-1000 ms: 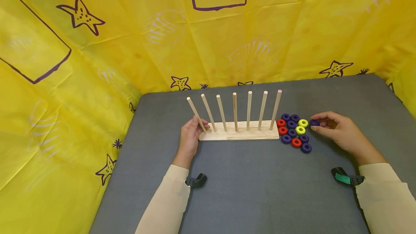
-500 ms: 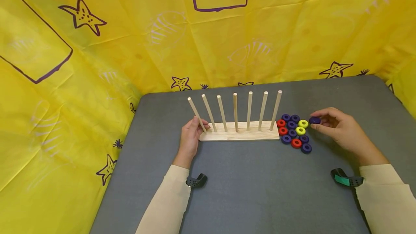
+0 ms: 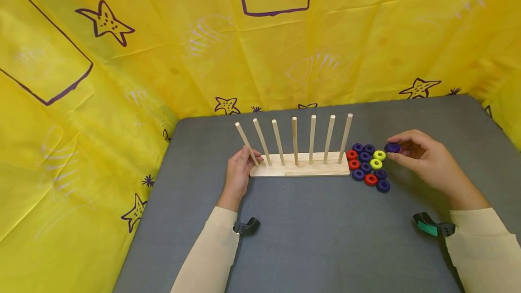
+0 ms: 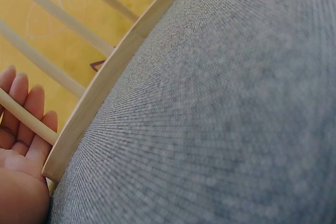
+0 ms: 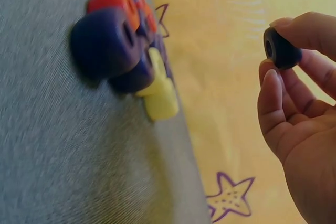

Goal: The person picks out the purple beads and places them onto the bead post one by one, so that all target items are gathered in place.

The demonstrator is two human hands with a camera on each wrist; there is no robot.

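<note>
A wooden peg stand (image 3: 301, 170) with several upright pegs is on the table, its pegs bare. At its left end my left hand (image 3: 238, 173) holds it, thumb and fingers round the outermost peg (image 3: 246, 143); the left wrist view shows the fingers (image 4: 35, 103) behind that peg. My right hand (image 3: 427, 162) pinches a dark blue ring (image 3: 392, 148) between thumb and fingertips, raised off the table. In the right wrist view that ring (image 5: 281, 48) is tilted, its hole partly showing. Just left of this hand lie loose rings in dark blue (image 3: 383, 186), red (image 3: 371, 179) and yellow (image 3: 376, 164).
The grey cloth-covered table (image 3: 301, 234) extends in front of the stand and to both sides. A yellow patterned curtain (image 3: 268, 58) hangs behind and along the left. The loose rings lie close against the stand's right end.
My right hand has lifted the dark blue ring slightly up from beside the loose rings. The left hand and the stand have stayed in place.
</note>
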